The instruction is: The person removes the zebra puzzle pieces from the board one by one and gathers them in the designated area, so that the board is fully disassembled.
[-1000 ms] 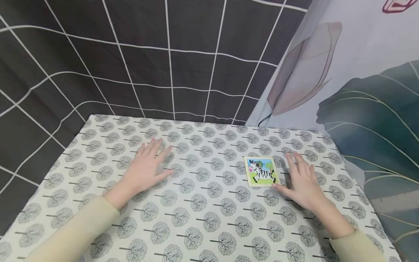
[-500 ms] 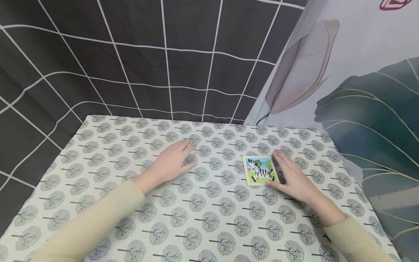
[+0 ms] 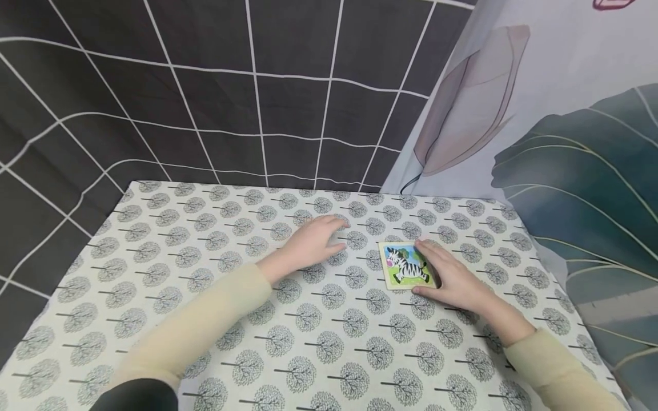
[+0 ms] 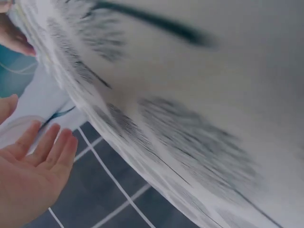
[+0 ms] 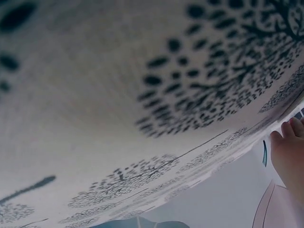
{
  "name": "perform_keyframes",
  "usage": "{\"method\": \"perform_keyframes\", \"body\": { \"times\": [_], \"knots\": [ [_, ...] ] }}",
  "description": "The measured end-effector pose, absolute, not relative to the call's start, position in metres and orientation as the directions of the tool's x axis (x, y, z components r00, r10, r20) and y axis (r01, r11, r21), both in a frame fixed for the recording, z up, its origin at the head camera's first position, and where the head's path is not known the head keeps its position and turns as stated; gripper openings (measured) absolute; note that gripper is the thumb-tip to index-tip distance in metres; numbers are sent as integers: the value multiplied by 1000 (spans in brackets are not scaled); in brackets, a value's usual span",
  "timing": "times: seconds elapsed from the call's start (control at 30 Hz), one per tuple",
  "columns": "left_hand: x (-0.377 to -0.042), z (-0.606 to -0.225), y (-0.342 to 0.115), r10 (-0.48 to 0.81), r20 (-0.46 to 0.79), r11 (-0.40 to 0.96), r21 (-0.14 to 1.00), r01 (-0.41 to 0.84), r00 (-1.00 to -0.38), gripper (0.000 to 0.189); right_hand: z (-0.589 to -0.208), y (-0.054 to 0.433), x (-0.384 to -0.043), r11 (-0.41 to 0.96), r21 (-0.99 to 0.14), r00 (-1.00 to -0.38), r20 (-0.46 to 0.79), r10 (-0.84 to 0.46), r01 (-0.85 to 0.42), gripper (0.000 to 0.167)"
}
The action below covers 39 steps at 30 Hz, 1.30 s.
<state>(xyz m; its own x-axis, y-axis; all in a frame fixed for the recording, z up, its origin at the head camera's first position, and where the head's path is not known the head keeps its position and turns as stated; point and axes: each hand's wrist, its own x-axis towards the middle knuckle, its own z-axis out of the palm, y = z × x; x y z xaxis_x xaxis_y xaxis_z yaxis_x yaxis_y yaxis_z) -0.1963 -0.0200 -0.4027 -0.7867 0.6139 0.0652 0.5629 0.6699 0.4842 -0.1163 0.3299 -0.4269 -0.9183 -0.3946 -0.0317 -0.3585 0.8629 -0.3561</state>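
A small square zebra picture puzzle (image 3: 404,265) with a pale border lies flat on the patterned cloth, right of centre in the head view. My right hand (image 3: 454,279) grips it from the right side, fingers at its upper edge and thumb at its lower edge. To its left, my left hand (image 3: 313,242) reaches toward the puzzle with relaxed fingers and holds nothing. The left wrist view shows that left hand (image 4: 35,178) with its fingers extended. Only part of the right hand (image 5: 289,152) appears in the right wrist view, with the puzzle out of sight there.
A white cloth (image 3: 303,319) printed with grey trees covers the table. Behind it hangs a dark curtain (image 3: 205,103) with white grid lines. A pale curtain (image 3: 555,63) with leaf shapes hangs at the right, and a thin dark cord (image 3: 411,184) shows near the back edge.
My left hand has moved right across the cloth toward the puzzle. My right hand has moved left, its fingers and thumb now closing on the puzzle's edges.
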Motion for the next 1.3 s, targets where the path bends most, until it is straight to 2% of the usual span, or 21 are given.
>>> {"method": "perform_keyframes", "body": {
  "times": [0.37, 0.67, 1.13, 1.3],
  "knots": [
    [-213, -405, 28, 622, 13, 563, 687, 459, -783, 38, -431, 332, -120, 873, -333, -918, -47, -393, -356, 109],
    [-219, -405, 60, 623, -62, 543, 751, 375, -780, 30, -435, 330, -121, 874, -344, -926, -33, -377, -344, 110],
    [-230, -414, 83, 681, -58, 539, 714, 447, -730, 28, -440, 325, -119, 886, -349, -944, -19, -331, -304, 113],
    [-230, -417, 87, 709, -60, 560, 654, 509, -703, 31, -439, 325, -119, 887, -354, -945, -26, -326, -296, 113]
  ]
}}
